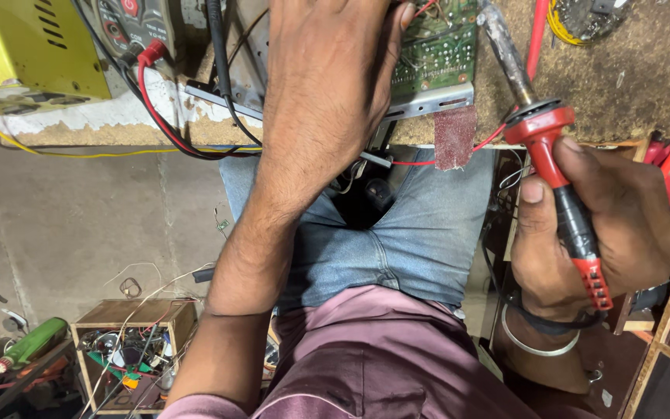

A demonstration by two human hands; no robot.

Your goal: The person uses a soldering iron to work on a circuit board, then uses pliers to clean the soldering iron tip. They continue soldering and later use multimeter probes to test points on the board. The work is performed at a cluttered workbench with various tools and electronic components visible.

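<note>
My right hand (pixel 595 225) grips the red and black handle of a soldering iron (pixel 540 128), whose dark metal tip points up over the bench top. My left hand (pixel 327 93) reaches forward with its back to the camera and lies over a green circuit board (pixel 436 54) in a metal frame (pixel 428 101) at the bench edge. Whether the fingers hold the board is hidden by the hand itself. Thin red wires run from the board toward the iron.
A yellow metal box (pixel 17 46) and a meter with red and black leads (pixel 149 54) stand at the back left. A wooden crate of parts and wires (pixel 129 345) sits on the floor below left, beside a green bottle (pixel 32 341). Tools lie at the right edge.
</note>
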